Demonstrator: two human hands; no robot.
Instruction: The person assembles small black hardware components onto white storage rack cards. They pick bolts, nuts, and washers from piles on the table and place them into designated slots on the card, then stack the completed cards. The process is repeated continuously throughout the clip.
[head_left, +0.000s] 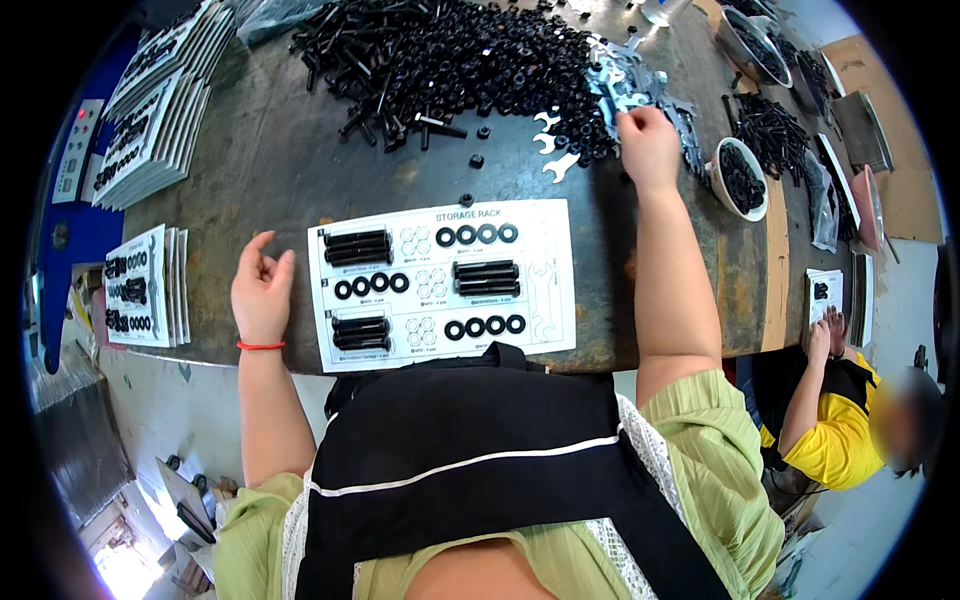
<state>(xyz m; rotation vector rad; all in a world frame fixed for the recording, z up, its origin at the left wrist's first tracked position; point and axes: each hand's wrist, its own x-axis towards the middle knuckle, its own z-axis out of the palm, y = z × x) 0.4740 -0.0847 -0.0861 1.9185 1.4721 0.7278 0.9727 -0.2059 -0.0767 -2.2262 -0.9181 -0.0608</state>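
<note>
A white printed card (440,358) lies on the workbench in front of me. It bears three groups of black bolts (358,247) and three rows of black rings (476,235). Pale printed outlines of nuts and wrenches show no parts on them. Left of the card, my left hand (262,295) is loosely curled, thumb and forefinger apart, holding nothing. My right hand (650,150) reaches to a heap of silver wrenches (655,88), its fingertips closed on a flat wrench (628,98); the fingers partly hide it. Three loose wrenches (562,166) lie left of that hand.
A big pile of black bolts and nuts (450,60) covers the far bench. Stacks of filled cards (160,100) stand at the left. To the right are a white bowl of black parts (740,180) and more bolts (770,135). A person in yellow (835,430) works there.
</note>
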